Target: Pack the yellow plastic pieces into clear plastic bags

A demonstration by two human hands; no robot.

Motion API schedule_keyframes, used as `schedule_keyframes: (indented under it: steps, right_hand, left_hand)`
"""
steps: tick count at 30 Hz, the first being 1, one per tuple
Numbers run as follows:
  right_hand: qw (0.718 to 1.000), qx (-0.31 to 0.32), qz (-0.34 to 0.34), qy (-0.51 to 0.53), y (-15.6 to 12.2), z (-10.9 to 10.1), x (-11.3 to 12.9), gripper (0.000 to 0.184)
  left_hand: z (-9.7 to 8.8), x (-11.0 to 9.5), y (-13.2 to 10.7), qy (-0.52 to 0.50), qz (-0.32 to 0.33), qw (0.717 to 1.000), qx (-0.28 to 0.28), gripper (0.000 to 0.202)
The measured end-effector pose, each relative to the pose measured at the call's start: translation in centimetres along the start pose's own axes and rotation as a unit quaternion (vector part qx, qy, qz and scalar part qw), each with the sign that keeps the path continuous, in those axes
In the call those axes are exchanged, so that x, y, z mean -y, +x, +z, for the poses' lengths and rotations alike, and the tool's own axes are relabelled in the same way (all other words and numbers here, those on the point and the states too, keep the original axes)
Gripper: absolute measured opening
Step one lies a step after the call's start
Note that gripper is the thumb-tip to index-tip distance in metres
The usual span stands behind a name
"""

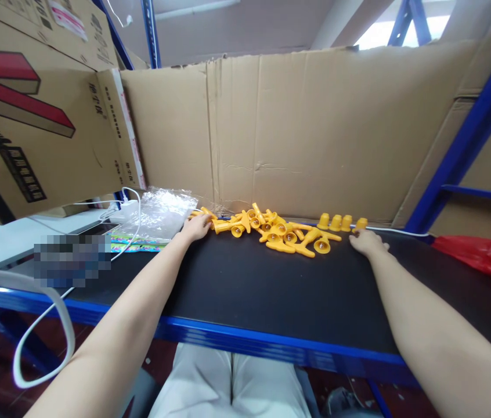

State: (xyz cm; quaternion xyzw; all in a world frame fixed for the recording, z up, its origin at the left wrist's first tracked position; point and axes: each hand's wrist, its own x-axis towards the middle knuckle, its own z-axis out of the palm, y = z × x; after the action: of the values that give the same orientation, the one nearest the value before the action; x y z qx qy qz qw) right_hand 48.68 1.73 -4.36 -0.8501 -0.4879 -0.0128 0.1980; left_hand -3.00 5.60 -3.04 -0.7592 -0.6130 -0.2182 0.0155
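A loose pile of yellow plastic parts [271, 229] lies along the back of the black tabletop, some with long arms and some with flared, shiny-centred cups. At its left end, my left hand [197, 227] is closed with bent fingers around a yellow piece, mostly hidden by the hand. To the right of the pile, several small yellow caps [335, 223] stand in a row near the cardboard. My right hand [368, 241] has its fingers closed at the base of the rightmost yellow cap [361, 223], which stays upright.
A tall cardboard panel [315, 133] closes off the back. Left of the pile lie a clear plastic bag [162, 209] and a white cable [139, 217]. Red plastic [480, 258] rests at the right, beside a blue post [458, 145]. A blue edge [271, 339] runs along the front.
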Motion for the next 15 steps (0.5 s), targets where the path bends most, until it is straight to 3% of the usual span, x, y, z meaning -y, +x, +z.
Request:
schedule_keyframes:
  steps: [4, 9, 11, 15]
  right_hand:
    - [0.999, -0.027, 0.009, -0.028, -1.2, -1.2, 1.3, 0.035]
    - [0.999, 0.014, 0.004, -0.028, -1.6, -3.1, 4.2, 0.043]
    - [0.997, 0.068, -0.009, -0.037, -1.7, -3.4, 5.4, 0.035]
    - [0.971, 0.240, 0.016, 0.005, -2.4, -3.4, 7.4, 0.021]
  left_hand:
    - [0.7, 0.6, 0.5, 0.030, 0.000, 0.999, 0.039, 0.039]
    - [1.1, 0.8, 1.1, 0.020, 0.012, 0.999, 0.047, 0.039]
    - [1.0, 0.4, 1.1, 0.019, -0.007, 0.999, 0.043, 0.039]
    - [-0.3, -1.6, 1.1, 0.002, -0.064, 0.998, -0.002, 0.044]
